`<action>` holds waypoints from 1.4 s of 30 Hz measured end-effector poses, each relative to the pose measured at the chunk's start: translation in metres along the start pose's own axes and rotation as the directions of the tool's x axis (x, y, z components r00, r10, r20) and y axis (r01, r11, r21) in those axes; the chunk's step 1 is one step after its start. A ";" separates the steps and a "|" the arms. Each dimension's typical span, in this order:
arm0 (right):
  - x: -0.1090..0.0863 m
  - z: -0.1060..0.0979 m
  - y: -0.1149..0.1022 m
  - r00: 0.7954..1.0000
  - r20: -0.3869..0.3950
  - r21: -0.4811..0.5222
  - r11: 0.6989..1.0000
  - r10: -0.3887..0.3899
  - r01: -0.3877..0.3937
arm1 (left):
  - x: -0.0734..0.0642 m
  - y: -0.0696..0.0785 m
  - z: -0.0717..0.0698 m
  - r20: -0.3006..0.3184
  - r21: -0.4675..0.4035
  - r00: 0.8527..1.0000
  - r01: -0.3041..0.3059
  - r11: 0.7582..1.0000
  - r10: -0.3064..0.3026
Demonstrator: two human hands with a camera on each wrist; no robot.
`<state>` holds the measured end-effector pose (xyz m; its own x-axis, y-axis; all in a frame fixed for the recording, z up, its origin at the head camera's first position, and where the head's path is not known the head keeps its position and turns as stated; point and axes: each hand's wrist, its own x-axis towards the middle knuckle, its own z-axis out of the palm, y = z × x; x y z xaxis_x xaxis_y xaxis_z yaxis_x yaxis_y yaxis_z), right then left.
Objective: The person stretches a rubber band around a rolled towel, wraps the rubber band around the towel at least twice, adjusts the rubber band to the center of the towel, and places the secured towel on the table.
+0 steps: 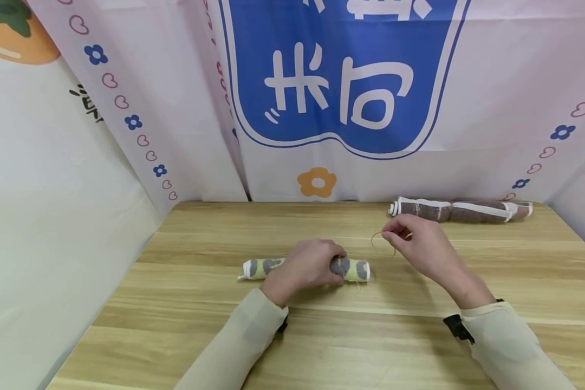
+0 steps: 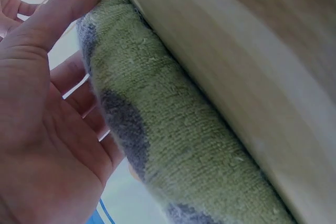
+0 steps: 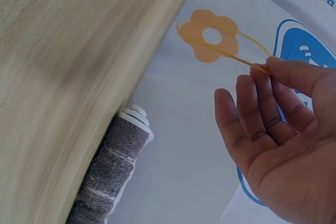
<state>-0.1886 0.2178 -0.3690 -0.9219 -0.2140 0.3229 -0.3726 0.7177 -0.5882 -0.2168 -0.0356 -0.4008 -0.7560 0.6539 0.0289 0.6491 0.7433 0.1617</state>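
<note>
A rolled towel (image 1: 362,270), yellow-green with grey patches and white ends, lies crosswise on the table. My left hand (image 1: 306,266) grips it right of its middle, which hides that stretch. In the left wrist view the thumb lies on the towel roll (image 2: 173,129), with the other fingers on its far side. A thin yellowish strand pokes out below the towel's right part. To the right and slightly above the table, my right hand (image 1: 424,246) pinches a thin yellow rubber band (image 3: 226,54) between thumb and fingertips. The band forms a loose loop, apart from the towel.
A second rolled towel (image 1: 480,212), dark brown with white stripes, lies along the back right edge of the wooden table (image 1: 322,336). Bands cinch it at places. A printed cloth (image 1: 283,173) hangs behind the table, and white cloth (image 1: 53,216) covers the left side.
</note>
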 end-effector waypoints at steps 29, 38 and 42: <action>0.003 0.008 -0.001 0.989 -0.080 -0.031 0.992 -0.127 0.125 | -0.003 -0.005 -0.015 -0.230 -0.114 0.970 -0.113 0.987 0.084; 0.001 0.015 -0.004 0.959 -0.113 0.014 0.965 -0.259 0.262 | -0.004 0.000 -0.016 -0.267 -0.097 0.956 -0.151 0.984 0.120; 0.000 0.020 -0.005 0.945 -0.133 0.018 0.953 -0.299 0.304 | -0.004 0.002 -0.016 -0.268 -0.106 0.959 -0.127 0.986 0.095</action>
<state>-0.1884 0.2007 -0.3808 -0.7457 -0.3284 0.5798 -0.6370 0.6068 -0.4755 -0.2140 -0.0389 -0.3852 -0.6858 0.6598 0.3073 0.7275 0.6348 0.2605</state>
